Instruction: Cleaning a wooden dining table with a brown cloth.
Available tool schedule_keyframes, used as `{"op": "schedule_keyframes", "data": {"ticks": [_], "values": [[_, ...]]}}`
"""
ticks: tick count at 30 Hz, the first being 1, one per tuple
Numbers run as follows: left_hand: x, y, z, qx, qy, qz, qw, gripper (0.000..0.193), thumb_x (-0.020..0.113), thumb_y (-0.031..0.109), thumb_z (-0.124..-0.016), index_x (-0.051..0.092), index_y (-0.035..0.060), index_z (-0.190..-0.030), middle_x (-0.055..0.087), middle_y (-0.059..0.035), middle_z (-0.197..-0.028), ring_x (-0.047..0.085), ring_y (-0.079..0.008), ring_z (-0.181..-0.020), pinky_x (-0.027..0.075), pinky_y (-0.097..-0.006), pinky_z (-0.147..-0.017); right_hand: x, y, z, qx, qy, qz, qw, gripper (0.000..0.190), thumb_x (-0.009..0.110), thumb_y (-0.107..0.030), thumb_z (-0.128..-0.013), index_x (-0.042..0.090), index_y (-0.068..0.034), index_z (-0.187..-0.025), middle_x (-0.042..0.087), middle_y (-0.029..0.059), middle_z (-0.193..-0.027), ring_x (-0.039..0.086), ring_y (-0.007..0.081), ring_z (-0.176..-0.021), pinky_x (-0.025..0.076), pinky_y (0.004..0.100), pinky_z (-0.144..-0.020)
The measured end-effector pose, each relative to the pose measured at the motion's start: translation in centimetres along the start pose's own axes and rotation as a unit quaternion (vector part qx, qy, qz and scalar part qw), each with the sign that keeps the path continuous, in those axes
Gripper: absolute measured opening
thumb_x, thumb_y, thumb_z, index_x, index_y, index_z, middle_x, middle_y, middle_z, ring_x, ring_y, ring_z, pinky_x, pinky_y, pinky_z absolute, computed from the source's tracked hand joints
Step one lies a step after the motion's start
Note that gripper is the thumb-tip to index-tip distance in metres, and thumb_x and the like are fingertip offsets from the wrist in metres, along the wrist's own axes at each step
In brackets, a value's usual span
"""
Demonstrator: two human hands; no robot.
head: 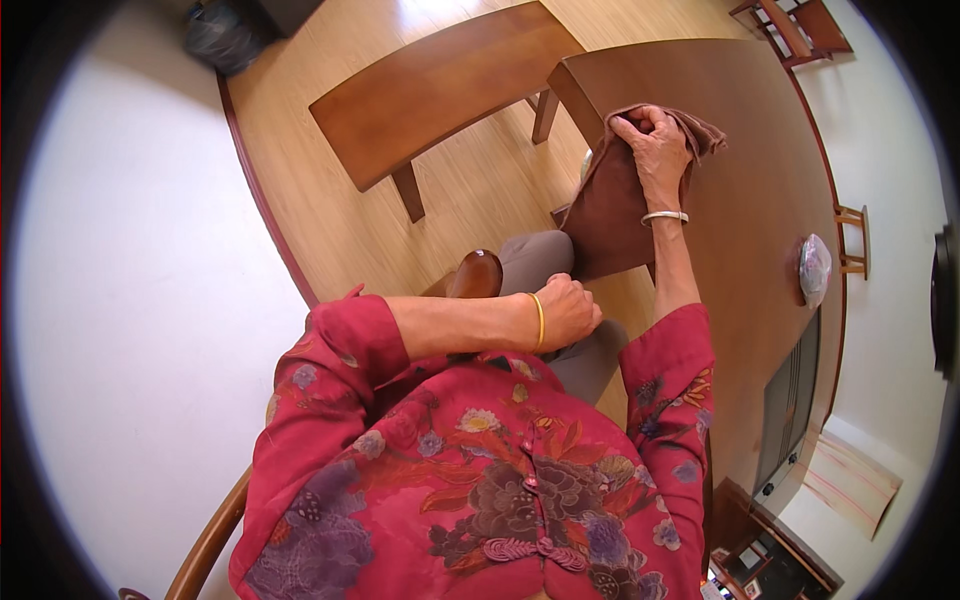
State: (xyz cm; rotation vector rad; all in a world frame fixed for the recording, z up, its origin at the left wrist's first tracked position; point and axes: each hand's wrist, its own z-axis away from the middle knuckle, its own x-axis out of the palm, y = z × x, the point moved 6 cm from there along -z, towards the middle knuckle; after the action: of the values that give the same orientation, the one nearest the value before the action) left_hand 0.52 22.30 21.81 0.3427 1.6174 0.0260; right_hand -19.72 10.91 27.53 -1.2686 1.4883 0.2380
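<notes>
My right hand [660, 150], with a silver bangle at the wrist, grips the top of a brown cloth [611, 217] between thumb and fingers. The cloth hangs down beside the near edge of a brown wooden table [750, 172], and its bunched upper corner lies over the tabletop. My left hand [570, 313], wearing a gold bangle, is curled into a fist in front of my chest, above my lap. Nothing shows in it, and its fingertips are hidden. It is apart from the cloth.
A curved wooden bench [442, 90] stands beyond my knees. On the table lie a clear plastic bag [814, 270] and a dark panel with two knobs [787, 405]. A rounded wooden chair arm [478, 274] is close to my left forearm. A white wall [135, 300] rises at the left.
</notes>
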Motion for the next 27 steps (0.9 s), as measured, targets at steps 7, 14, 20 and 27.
{"op": "schedule_keyframes", "data": {"ticks": [7, 14, 20, 27], "values": [[-0.1, -0.1, 0.1, -0.004, 0.003, 0.0, 1.0, 0.017, 0.057, 0.02, -0.08, 0.058, 0.0043, -0.087, 0.061, -0.0057, -0.071, 0.063, -0.0201, -0.067, 0.044, -0.0325, -0.055, 1.9, 0.5, -2.4, -0.005, -0.005, -0.034, 0.999, 0.033, 0.075, -0.036, -0.07, 0.07, -0.008, -0.087, 0.065, 0.0074, -0.084, 0.061, 0.024, -0.082, 0.046, 0.0392, -0.074], [-0.9, 0.2, 0.1, 0.011, 0.019, 0.001, 1.0, 0.018, 0.057, 0.02, -0.079, 0.058, 0.0037, -0.086, 0.061, -0.0065, -0.071, 0.062, -0.0206, -0.066, 0.043, -0.0327, -0.054, 1.0, -0.8, -1.9, -0.033, -0.008, -0.079, 0.996, 0.025, 0.07, -0.02, -0.072, 0.07, -0.004, -0.091, 0.065, 0.0085, -0.085, 0.062, 0.0226, -0.08, 0.049, 0.0339, -0.076], [-0.4, -0.5, 0.6, 0.001, 0.001, 0.004, 1.0, 0.018, 0.057, 0.02, -0.079, 0.059, 0.0037, -0.087, 0.061, -0.0068, -0.072, 0.063, -0.0209, -0.068, 0.044, -0.0325, -0.055, 1.8, 1.4, -2.4, 0.02, -0.028, -0.198, 0.98, 0.026, 0.067, -0.012, -0.073, 0.068, 0.0, -0.096, 0.066, 0.0095, -0.09, 0.061, 0.019, -0.081, 0.049, 0.0297, -0.078], [-0.3, -0.7, 0.5, -0.014, 0.0, -0.016, 1.0, 0.017, 0.057, 0.019, -0.08, 0.059, 0.0041, -0.087, 0.061, -0.0063, -0.071, 0.063, -0.0208, -0.067, 0.043, -0.0322, -0.054, 1.1, 0.4, -2.1, -0.013, -0.023, -0.18, 0.983, 0.031, 0.07, -0.012, -0.073, 0.067, 0.0, -0.101, 0.066, 0.0078, -0.095, 0.062, 0.0191, -0.088, 0.049, 0.03, -0.082]]}}
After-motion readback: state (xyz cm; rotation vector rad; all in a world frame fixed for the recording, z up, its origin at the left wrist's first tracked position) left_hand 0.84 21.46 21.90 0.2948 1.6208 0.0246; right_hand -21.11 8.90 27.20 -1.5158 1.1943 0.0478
